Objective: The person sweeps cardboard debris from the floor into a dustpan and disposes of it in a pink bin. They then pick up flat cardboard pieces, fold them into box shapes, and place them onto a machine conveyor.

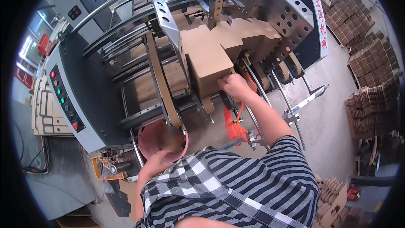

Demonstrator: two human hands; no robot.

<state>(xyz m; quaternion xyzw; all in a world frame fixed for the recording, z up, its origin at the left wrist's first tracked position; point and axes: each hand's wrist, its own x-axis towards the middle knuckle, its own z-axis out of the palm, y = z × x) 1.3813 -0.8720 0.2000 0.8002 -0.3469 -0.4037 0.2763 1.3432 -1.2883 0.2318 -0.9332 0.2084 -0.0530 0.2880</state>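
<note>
A stack of folded brown cardboard blanks [209,59] lies in the machine's feed area, between perforated metal side plates. My right hand [233,86] is at its near corner, fingers curled closed against the front edge. Down to the left, a pink plastic bucket [145,141] sits below the end of a tan conveyor belt [162,84]. My left hand [158,162] is closed on the bucket's near rim, its fingers partly hidden. A blurred brownish patch obscures much of the bucket's inside.
A control panel with lit buttons [63,99] stands at the left. Metal rods [287,97] and an orange coiled air hose [233,126] jut out near my right arm. Stacks of cardboard [371,105] line the right side. More flat cardboard [50,109] lies far left.
</note>
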